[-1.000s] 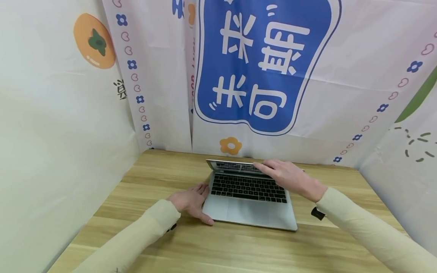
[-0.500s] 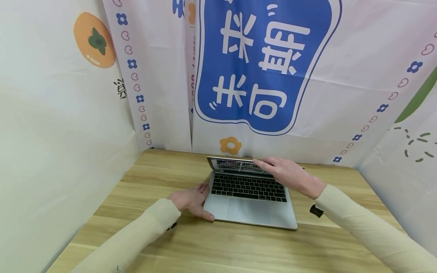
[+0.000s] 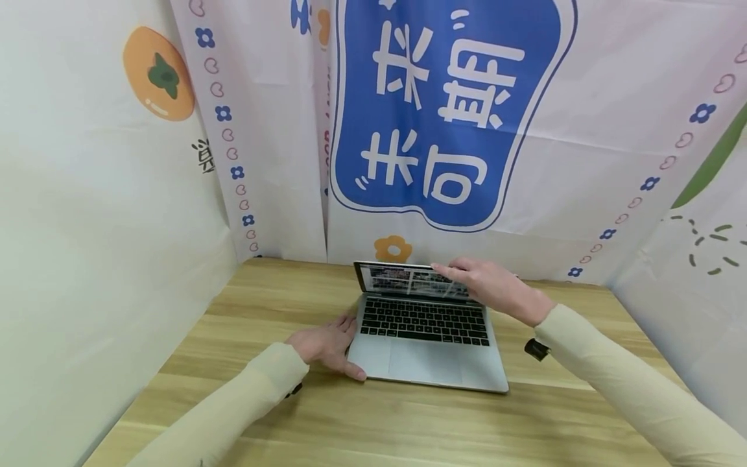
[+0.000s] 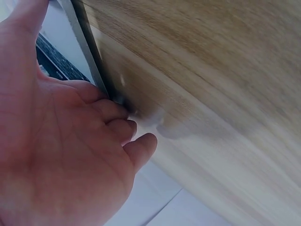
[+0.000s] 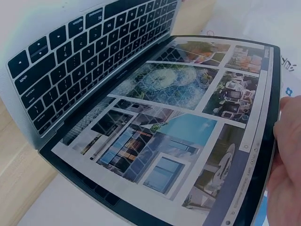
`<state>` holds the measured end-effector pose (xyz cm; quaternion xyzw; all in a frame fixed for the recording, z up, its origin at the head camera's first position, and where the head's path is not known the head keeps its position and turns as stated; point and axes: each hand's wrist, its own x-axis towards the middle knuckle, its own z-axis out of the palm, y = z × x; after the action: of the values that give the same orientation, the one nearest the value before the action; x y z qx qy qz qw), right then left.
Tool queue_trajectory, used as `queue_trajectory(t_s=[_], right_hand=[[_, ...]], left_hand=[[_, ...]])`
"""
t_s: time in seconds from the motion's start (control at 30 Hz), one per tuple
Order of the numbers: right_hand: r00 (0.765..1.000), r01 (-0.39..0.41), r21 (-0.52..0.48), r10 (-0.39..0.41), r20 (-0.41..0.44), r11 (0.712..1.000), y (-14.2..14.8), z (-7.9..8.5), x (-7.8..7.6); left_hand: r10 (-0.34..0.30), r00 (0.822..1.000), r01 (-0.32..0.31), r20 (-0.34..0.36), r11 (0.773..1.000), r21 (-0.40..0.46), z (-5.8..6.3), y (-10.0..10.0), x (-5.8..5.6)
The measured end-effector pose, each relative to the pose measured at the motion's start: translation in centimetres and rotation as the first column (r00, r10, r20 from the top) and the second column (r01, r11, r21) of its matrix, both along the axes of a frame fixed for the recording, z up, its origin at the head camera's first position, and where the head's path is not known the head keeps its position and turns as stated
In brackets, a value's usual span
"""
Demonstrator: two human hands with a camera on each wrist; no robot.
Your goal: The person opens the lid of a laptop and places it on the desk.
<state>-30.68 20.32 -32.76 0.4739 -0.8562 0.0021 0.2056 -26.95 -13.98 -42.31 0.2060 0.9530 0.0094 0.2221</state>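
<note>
A silver laptop (image 3: 428,363) stands on the wooden table, its lid tilted up and its screen (image 5: 164,117) lit with rows of pictures. My left hand (image 3: 327,347) holds the laptop by its near left corner, thumb at the front edge and fingers along the left side. In the left wrist view the fingers (image 4: 113,110) are bent against that edge. My right hand (image 3: 496,288) grips the upper rim of the lid toward its right end. The right wrist view shows its fingertips at the rim; the rest of the grip is partly hidden.
The wooden table (image 3: 251,298) extends around the laptop. A printed white sheet with a blue sign (image 3: 432,117) hangs behind it. White walls (image 3: 105,214) close in the left and right sides.
The laptop's lid has risen and leaned further back, showing more of the screen. My right hand has moved up slightly with it. The left hand stays at the corner.
</note>
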Motion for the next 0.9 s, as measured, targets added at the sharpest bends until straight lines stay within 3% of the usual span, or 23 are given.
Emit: queue_trajectory(t_s=[0.5,0.7,0.9], right_hand=[[0.975,0.097,-0.065,-0.082,0.205,0.993,0.0,1.0,-1.7],[0.969,0.094,-0.1,-0.068,0.237,0.991,0.2,1.2,-2.2],[0.962,0.136,-0.083,-0.112,0.249,0.987,0.3,1.4,-2.4]], left_hand=[[0.012,1.0,-0.011,-0.022,1.0,0.009,-0.3,0.0,0.0],[0.027,0.999,-0.027,-0.021,1.0,-0.004,-0.3,-0.1,-0.1],[0.031,0.999,-0.031,-0.015,1.0,-0.002,-0.3,0.0,-0.5]])
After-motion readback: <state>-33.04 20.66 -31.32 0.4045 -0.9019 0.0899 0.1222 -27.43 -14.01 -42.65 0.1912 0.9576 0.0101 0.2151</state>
